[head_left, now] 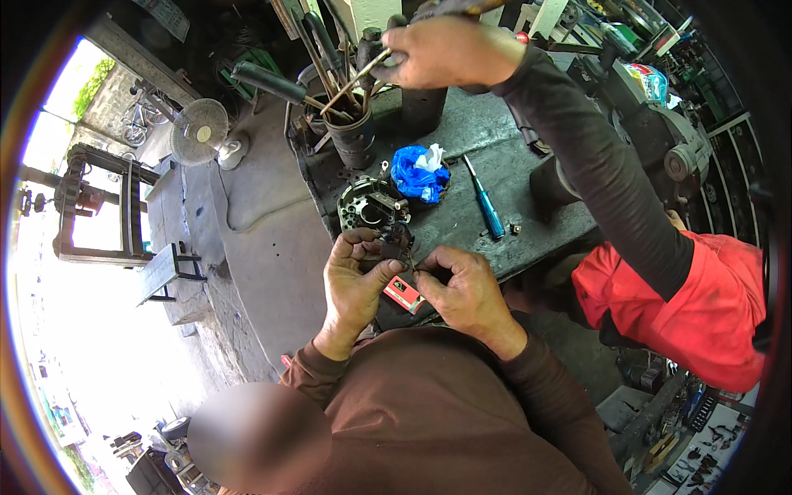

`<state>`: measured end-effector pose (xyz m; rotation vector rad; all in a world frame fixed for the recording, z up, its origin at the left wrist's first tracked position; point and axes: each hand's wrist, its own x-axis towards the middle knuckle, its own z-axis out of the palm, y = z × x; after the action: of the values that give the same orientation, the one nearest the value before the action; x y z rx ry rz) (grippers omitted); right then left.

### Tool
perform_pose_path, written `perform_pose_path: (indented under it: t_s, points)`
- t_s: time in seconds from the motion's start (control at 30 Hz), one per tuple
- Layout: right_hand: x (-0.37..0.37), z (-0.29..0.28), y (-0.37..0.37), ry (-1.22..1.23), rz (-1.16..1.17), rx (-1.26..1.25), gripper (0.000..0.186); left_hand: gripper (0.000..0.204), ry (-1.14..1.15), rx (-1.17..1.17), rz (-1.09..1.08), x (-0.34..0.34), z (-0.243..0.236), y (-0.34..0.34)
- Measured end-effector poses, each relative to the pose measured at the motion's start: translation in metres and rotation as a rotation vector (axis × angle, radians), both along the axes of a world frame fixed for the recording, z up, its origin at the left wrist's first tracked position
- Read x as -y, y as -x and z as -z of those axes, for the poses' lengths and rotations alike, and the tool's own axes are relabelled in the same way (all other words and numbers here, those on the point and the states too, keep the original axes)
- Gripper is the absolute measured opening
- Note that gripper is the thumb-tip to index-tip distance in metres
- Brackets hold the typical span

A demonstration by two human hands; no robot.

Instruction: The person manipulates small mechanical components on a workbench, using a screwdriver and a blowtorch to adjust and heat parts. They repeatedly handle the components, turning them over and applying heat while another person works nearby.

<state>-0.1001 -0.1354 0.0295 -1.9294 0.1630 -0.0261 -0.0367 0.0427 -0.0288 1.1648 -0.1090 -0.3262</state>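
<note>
Near the bench's front edge, my left hand grips a small dark machine part between thumb and fingers. My right hand pinches the lower end of the same part, its fingertips close to my left thumb. Exactly what lies between the right fingertips is too small to make out. Just beyond the left hand sits a round metal housing with holes, which looks like an alternator end frame. A small red and white box lies below the part, between my hands.
A teal-handled screwdriver and a small metal piece lie on the dark bench. A blue plastic bag stands behind the housing. A co-worker's hand holds a rod over a tool can. A fan stands left.
</note>
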Motion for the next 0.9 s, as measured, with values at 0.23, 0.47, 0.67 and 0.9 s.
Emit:
perform_pose_path:
  t_s: [0.23,0.47,0.67,0.9]
  points:
    - [-0.001,0.004,-0.002,0.202,-0.063,0.214,0.008,0.055,-0.104,0.121,-0.024,0.005,-0.001,0.006]
    - [0.006,0.0,0.002,0.076,-0.066,0.122,0.007,0.047,-0.352,0.22,0.024,-0.002,-0.004,0.003]
    - [0.012,0.0,0.0,0.042,-0.11,0.131,0.007,0.043,-0.295,0.186,0.03,-0.003,-0.006,0.003]
    - [0.015,0.002,-0.004,-0.01,-0.093,-0.008,0.01,0.043,-0.328,0.044,0.166,-0.008,0.004,-0.011]
